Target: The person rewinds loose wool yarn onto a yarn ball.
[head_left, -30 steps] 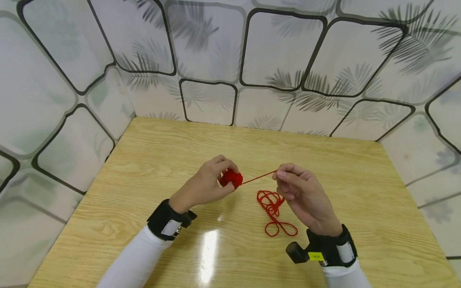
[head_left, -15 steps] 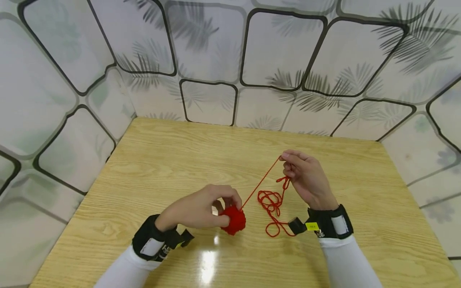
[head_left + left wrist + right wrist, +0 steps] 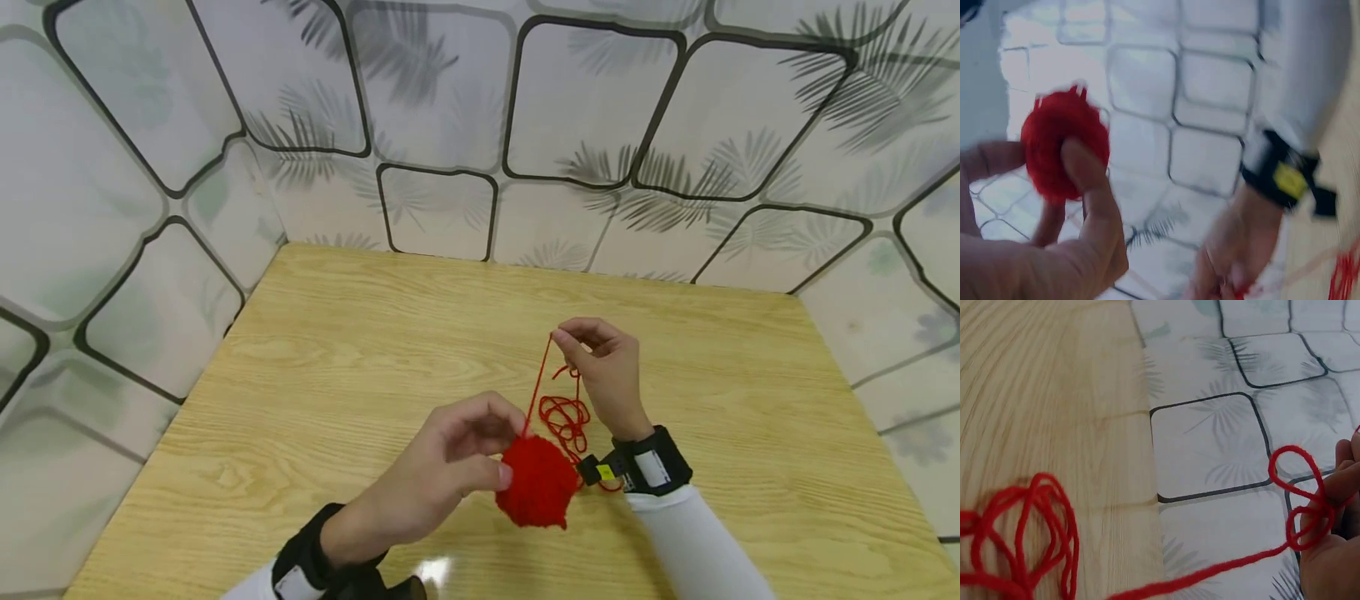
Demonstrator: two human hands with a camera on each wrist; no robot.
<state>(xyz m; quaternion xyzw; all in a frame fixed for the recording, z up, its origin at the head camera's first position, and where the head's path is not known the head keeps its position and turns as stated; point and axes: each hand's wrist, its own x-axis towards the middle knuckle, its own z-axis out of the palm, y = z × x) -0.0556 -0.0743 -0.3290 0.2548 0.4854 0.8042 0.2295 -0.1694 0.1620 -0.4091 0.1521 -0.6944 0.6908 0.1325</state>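
Observation:
A ball of red yarn (image 3: 538,483) is held by my left hand (image 3: 442,467), thumb on its near side and fingers behind. The left wrist view shows the same yarn ball (image 3: 1066,144) gripped between thumb and fingers, off the table. My right hand (image 3: 603,367) pinches the strand (image 3: 537,387) between thumb and fingertips; it runs taut down to the ball. Small loops of yarn (image 3: 1304,500) hang at the right hand's palm in the right wrist view. Below that hand, a loose tangle of yarn (image 3: 564,417) lies on the table, partly hidden by the ball and the right wrist.
The light wooden table (image 3: 360,333) reaches back to a patterned wall covering (image 3: 570,108) with dark outlines and leaf prints. Each wrist wears a black strap (image 3: 660,462) with a small camera.
My left hand has brought the yarn ball nearer and to the right. The right hand rose, then shifted left, still pinching the strand, which now runs more steeply. Some loose yarn has lifted with it.

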